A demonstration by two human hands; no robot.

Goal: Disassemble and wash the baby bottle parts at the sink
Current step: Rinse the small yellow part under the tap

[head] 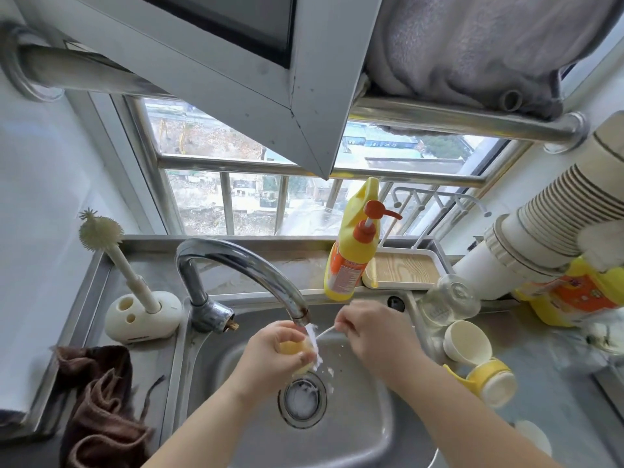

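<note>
Head view, looking down into a stainless steel sink basin (354, 430) w/ a round drain (303, 398) near its centre. Over the basin's back half, just under the spout of the curved chrome tap (243, 265), a small pale-yellow soft bottle part (293, 349) is cupped in the left hand (270, 352), fingers curled closed around it; water is seen splashing white at its right side. The right hand (374, 336) is pinched shut on a thin white stick-like tool (326, 332), prob. a slim brush or straw. The tool's long axis runs from the right hand down-left toward the yellow part, its tip approx. at the part's edge; whether it is inside cannot be told. Both hands are close together, left nearer the drain.

On the sink's right edge, other parts are laid out: a clear glass bottle body (449, 300) on its side, a cream cup-shaped cap (467, 342) lying open-mouth up, seemingly empty, and a yellow collar ring w/ handles (486, 380). At the back edge stands a yellow pump bottle of detergent (353, 255), beside a wood-look tray (405, 270) that appears bare. On the left edge, a cream silicone bottle brush (114, 255) is stood in its cream holder (143, 319); a brown cloth (98, 400) is bunched at the front-left corner.
</note>
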